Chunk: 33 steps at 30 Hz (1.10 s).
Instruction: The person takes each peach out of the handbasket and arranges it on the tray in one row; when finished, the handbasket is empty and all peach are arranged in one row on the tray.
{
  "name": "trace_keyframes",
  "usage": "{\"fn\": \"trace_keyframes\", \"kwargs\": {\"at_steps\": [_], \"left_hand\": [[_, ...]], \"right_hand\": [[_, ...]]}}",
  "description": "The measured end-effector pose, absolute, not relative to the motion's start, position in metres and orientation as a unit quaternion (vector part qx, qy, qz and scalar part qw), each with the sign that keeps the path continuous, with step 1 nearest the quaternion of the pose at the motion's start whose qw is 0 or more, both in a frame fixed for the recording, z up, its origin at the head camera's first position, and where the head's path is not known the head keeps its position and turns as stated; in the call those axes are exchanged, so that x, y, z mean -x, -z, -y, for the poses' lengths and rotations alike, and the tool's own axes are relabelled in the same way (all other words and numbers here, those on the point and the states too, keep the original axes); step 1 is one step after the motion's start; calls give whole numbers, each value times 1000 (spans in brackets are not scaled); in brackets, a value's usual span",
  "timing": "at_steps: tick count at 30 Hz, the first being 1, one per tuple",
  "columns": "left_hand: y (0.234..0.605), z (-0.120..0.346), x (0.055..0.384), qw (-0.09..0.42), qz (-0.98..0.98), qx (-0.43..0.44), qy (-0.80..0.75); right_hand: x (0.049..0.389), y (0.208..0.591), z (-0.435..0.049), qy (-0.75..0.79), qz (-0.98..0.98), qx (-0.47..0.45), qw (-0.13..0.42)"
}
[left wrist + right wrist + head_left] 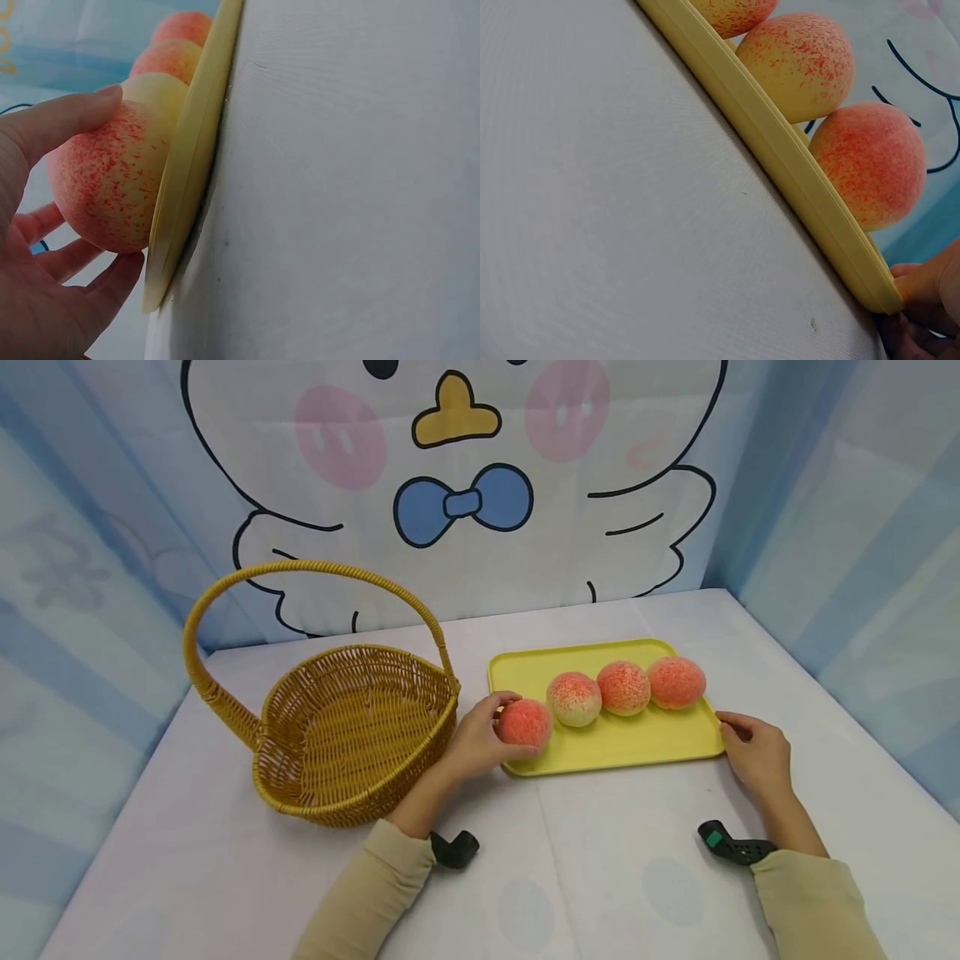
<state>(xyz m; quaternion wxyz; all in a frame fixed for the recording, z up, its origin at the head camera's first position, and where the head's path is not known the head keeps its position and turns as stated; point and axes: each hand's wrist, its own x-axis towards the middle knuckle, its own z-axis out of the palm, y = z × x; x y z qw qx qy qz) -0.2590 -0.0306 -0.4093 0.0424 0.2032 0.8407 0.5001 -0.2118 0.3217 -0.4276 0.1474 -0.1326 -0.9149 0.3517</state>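
My left hand [480, 739] curls round a pink-red peach [524, 727] at the left end of a yellow tray [600, 753]. In the left wrist view the thumb [82, 116] lies on one side of that peach and the other fingers [116, 289] reach round its opposite side, close by the tray's rim. My right hand [759, 758] pinches the tray's near right corner, its thumb over the rim in the right wrist view. Between the hands, on the tray, sit a pale speckled peach [573, 700], a redder peach [624, 688] and a pink peach [677, 683] in a row.
A woven basket [360, 735] with a tall arched handle [322, 567] stands left of the tray, right beside my left forearm. Nothing shows inside it. White cloth covers the table [585, 860]. A printed cartoon curtain [465, 568] hangs behind.
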Motion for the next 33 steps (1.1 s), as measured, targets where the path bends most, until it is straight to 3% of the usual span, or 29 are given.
{"fn": "trace_keyframes", "kwargs": {"at_steps": [16,33], "left_hand": [[412,24,269,50,-848,-114,-516],[412,12,274,12,-874,-95,-476]], "right_hand": [[213,429,-322,-348,917,137,138],[211,427,-321,-353,917,135,130]]}}
